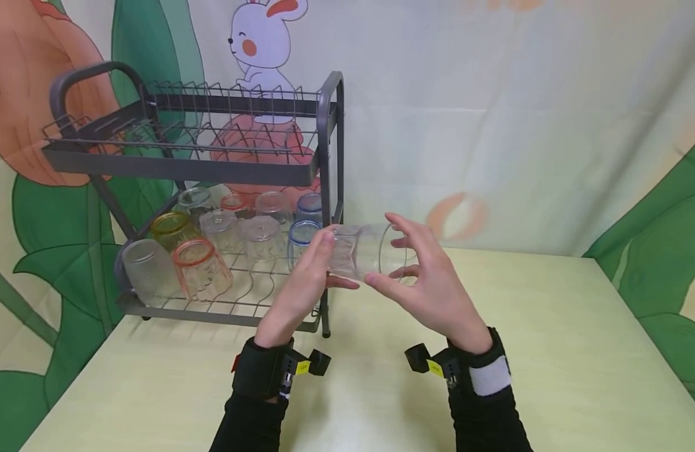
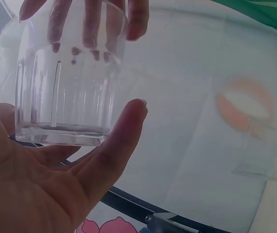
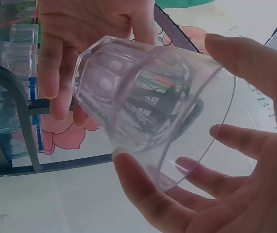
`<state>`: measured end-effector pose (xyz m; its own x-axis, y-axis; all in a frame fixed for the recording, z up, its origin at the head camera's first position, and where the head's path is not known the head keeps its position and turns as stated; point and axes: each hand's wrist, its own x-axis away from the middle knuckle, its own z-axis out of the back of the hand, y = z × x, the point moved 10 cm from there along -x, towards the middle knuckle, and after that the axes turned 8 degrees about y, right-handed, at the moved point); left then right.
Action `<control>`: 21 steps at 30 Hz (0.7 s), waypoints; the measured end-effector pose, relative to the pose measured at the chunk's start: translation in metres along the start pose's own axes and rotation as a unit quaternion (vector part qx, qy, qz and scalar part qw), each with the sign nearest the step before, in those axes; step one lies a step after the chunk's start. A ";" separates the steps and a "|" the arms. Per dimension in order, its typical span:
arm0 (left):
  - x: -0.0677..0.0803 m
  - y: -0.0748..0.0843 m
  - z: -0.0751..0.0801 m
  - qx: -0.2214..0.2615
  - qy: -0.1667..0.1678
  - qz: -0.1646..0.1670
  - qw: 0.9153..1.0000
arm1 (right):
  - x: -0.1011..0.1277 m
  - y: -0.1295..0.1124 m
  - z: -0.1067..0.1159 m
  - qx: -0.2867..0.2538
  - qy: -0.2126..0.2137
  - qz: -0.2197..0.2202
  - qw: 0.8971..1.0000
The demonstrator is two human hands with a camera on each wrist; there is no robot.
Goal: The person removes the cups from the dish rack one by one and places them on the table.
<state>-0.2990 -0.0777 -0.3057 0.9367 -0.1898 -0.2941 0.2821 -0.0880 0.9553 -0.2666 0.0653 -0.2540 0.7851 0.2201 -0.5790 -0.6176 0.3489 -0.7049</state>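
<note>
A clear drinking glass point(image 1: 360, 252) with a faceted base lies sideways in the air, base to the left and rim to the right. My right hand point(image 1: 432, 282) holds it near the rim, thumb and fingers spread round its wall. The right wrist view shows the thumb on one side of the glass point(image 3: 143, 102) and fingertips by the rim. At the base end is my left hand point(image 1: 304, 279), its fingers and thumb point(image 2: 124, 141) fairly straight around the base. Whether they touch the base is hard to tell.
A dark two-tier dish rack point(image 1: 180, 164) stands at the left on the pale table point(image 1: 550, 351). Its lower tier bears several upturned glasses, among them an orange-rimmed glass point(image 1: 203, 270), a yellow glass point(image 1: 172, 230) and a blue-rimmed glass point(image 1: 303, 235). A printed curtain point(image 1: 494, 125) hangs behind.
</note>
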 end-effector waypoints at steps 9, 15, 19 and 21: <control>-0.002 -0.001 -0.002 -0.026 -0.017 -0.007 0.999 | 0.000 -0.003 0.005 0.012 0.012 0.016 1.000; -0.002 0.003 0.000 -0.046 -0.002 -0.020 0.999 | 0.000 -0.004 0.007 0.013 0.014 0.024 1.000; 0.000 0.006 0.005 -0.079 0.026 -0.034 0.996 | 0.001 -0.005 0.008 0.009 0.015 0.027 0.999; 0.001 0.006 0.006 -0.094 0.033 -0.034 0.994 | 0.001 -0.006 0.008 0.009 0.015 0.028 0.999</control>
<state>-0.2975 -0.0846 -0.3002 0.9242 -0.1239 -0.3611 0.3727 0.0869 0.9239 -0.2620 0.0705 -0.2473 0.7470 0.2134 -0.6296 -0.6599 0.3524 -0.6636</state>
